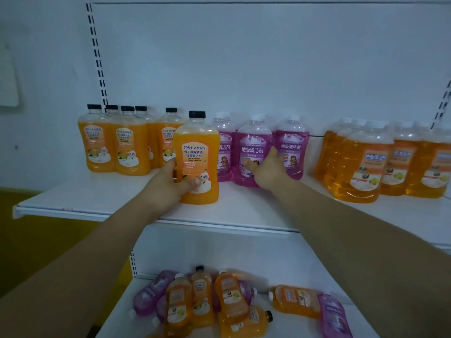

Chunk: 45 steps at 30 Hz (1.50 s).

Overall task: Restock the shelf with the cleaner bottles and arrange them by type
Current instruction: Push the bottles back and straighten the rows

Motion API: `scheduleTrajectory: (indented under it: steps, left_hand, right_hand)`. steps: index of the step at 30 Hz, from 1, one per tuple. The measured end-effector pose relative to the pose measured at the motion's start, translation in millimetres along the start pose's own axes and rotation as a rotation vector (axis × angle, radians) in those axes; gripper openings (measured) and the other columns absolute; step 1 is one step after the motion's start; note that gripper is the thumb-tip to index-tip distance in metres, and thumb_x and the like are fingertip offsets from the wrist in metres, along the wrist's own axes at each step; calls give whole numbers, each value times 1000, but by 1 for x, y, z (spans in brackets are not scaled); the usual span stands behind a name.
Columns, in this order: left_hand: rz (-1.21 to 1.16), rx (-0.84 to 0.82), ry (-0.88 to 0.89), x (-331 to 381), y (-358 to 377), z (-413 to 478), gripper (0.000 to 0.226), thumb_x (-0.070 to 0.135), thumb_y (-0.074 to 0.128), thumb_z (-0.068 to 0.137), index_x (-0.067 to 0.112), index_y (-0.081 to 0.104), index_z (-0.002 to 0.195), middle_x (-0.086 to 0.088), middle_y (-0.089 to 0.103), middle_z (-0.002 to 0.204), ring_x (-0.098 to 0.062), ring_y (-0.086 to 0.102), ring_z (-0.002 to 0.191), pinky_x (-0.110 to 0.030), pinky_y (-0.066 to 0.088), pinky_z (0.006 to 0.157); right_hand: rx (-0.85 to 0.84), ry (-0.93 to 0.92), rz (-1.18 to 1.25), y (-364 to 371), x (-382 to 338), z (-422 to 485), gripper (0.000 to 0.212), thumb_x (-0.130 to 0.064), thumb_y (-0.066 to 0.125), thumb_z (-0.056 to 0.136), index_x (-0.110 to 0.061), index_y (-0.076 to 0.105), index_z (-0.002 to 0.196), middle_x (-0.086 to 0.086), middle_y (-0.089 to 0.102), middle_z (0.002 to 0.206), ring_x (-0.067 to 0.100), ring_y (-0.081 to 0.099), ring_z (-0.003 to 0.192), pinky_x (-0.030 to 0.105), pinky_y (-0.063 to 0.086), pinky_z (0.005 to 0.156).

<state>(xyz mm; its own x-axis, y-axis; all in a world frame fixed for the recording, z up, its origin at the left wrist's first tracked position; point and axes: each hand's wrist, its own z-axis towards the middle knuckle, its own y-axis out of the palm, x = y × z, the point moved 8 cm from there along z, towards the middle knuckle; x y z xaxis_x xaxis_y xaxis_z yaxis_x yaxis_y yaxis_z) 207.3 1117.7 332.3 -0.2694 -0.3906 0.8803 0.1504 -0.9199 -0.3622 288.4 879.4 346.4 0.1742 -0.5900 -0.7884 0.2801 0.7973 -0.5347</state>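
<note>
My left hand [170, 184] grips an opaque orange black-capped bottle [197, 157] standing upright on the upper shelf [85, 203], in front of a group of the same orange bottles [114, 147] at the left. My right hand [268, 170] rests on the side of a purple white-capped bottle [252, 147], thumb on its label, fingers spread toward the purple bottle [291, 142] to its right. Clear amber white-capped bottles [366, 164] stand at the right of the shelf.
On the lower shelf [305, 272] several orange, amber and purple bottles [214, 301] lie jumbled on their sides. The white back panel has slotted uprights [97, 57]. Bare shelf surface shows along the front edge and between the purple and amber groups.
</note>
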Motion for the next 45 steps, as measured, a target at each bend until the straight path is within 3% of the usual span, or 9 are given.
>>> scheduleTrajectory:
  steps: [2,12,15,19,26,30,35,40,45]
  left_hand:
    - [4,9,2,0,-1,0,59,35,67,85,32,42,138,8,55,134,-16,49,124,-41,38,107]
    - [54,36,4,2,0,-3,55,37,63,89,31,42,139,7,51,138,-18,46,128,-39,37,106]
    - [68,68,22,9,-1,-7,47,35,60,91,31,45,136,6,51,137,-17,47,123,-31,36,98]
    - [92,103,28,15,0,-11,46,31,58,94,26,43,137,4,51,138,-14,47,119,-27,34,95]
    - [179,132,6,21,-8,-11,67,26,62,92,26,23,147,2,45,142,-21,44,130,-27,35,95]
    - [298,170,-47,13,-36,-10,64,29,60,93,24,24,146,0,43,145,-24,42,132,-35,36,102]
    - [371,153,-56,-3,-67,3,72,34,62,91,27,19,148,0,41,148,-26,42,134,-41,37,105]
    - [459,215,129,3,-88,20,113,27,77,79,37,-11,149,1,24,156,-24,33,139,-49,37,108]
    - [548,160,330,3,-87,31,97,27,71,85,37,1,151,-4,20,154,-25,27,140,-44,29,111]
  right_hand:
    - [5,4,-42,1,1,3,77,-40,64,89,-6,22,144,18,31,141,35,40,127,41,37,103]
    - [34,2,-67,3,11,4,63,-33,73,83,-5,39,128,14,53,124,31,57,108,42,48,94]
    - [-30,44,-116,9,15,0,78,-36,73,82,-1,30,136,17,47,131,33,52,116,41,45,98]
    - [-57,60,-142,8,6,-14,108,-41,74,79,-2,2,149,21,22,147,39,34,132,43,34,110]
    - [-307,-79,-385,28,-14,-60,97,-60,58,82,-16,9,153,11,12,156,35,18,143,48,26,114]
    - [-500,-199,-561,53,-28,-81,90,-77,42,79,-22,28,149,9,26,155,33,28,140,50,28,112]
    - [-553,-226,-639,82,-57,-97,90,-83,29,80,-28,22,151,4,14,161,32,15,146,60,9,114]
    - [-552,-148,-745,105,-56,-100,88,-83,21,82,-30,20,152,4,11,161,35,9,146,67,1,111]
    - [-521,-105,-737,102,-54,-103,84,-81,26,82,-34,20,151,-1,10,161,28,9,147,62,3,114]
